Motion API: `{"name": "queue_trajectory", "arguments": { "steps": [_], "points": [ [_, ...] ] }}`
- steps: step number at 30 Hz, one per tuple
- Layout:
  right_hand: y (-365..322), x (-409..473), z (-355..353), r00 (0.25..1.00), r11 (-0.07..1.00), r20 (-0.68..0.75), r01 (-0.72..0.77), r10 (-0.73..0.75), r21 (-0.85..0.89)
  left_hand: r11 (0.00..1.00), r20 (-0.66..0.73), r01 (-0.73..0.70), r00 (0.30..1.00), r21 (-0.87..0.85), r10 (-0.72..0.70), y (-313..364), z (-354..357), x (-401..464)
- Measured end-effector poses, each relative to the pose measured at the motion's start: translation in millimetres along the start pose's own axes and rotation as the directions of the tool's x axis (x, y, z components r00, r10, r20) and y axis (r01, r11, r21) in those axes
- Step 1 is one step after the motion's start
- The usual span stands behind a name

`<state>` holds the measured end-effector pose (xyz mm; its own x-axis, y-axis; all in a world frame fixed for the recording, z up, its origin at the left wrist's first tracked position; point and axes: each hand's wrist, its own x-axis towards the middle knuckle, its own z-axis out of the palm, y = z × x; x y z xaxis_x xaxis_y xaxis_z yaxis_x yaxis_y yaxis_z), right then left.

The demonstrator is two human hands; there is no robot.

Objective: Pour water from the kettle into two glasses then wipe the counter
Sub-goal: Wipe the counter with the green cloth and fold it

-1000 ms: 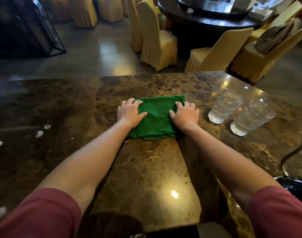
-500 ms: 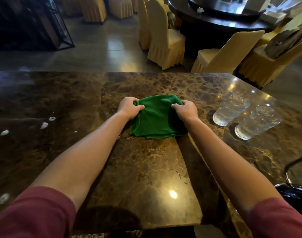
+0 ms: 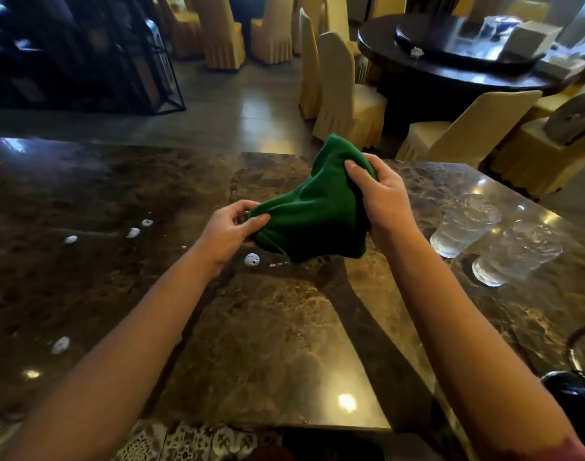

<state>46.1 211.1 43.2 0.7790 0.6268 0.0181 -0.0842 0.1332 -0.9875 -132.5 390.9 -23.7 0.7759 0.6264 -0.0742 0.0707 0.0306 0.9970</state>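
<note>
A green cloth (image 3: 312, 211) hangs bunched above the brown marble counter (image 3: 268, 344), lifted off its surface. My left hand (image 3: 229, 229) pinches the cloth's lower left edge. My right hand (image 3: 381, 194) grips its upper right part, higher than the left. Two clear glasses holding water stand on the counter to the right, one (image 3: 464, 224) behind the other (image 3: 515, 252). The dark kettle (image 3: 573, 397) shows only partly at the lower right edge. White foam spots (image 3: 252, 259) lie on the counter below and left of the cloth.
More white spots (image 3: 133, 232) dot the counter's left side. Beyond the counter's far edge stand yellow-covered chairs (image 3: 344, 98) and a dark round table (image 3: 450, 61). A dark rack (image 3: 85, 54) fills the back left. A thin cord (image 3: 580, 331) curves near the kettle.
Both hands went from pressing the cloth flat on the counter to gripping its sides and lifting it, the right hand higher. A white spot under the cloth is now uncovered.
</note>
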Motion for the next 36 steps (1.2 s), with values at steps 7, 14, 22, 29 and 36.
{"name": "queue_trajectory", "arguments": {
  "steps": [7,14,22,29,36],
  "points": [
    [-30,-61,42,0.988,0.996,0.150,-0.034,0.022,0.079,0.996,0.053,-0.028,0.998,-0.086,0.033,-12,-23,-71],
    [-32,-122,88,0.977,0.993,0.194,0.100,-0.086,-0.067,0.992,0.168,-0.120,0.979,0.041,0.111,7,-37,-106],
    [-36,-177,93,0.996,0.998,0.061,0.064,-0.064,0.002,0.983,0.314,-0.017,0.946,-0.181,0.074,20,-37,-164],
    [0,-188,65,0.986,0.848,-0.155,-0.035,-0.056,-0.528,0.988,0.269,-0.147,0.950,-0.054,0.156,39,-40,-214],
    [30,-196,59,0.986,0.731,-0.098,-0.168,0.138,-0.661,0.872,0.136,-0.432,0.902,0.231,0.410,38,-40,-218]
  ]
}}
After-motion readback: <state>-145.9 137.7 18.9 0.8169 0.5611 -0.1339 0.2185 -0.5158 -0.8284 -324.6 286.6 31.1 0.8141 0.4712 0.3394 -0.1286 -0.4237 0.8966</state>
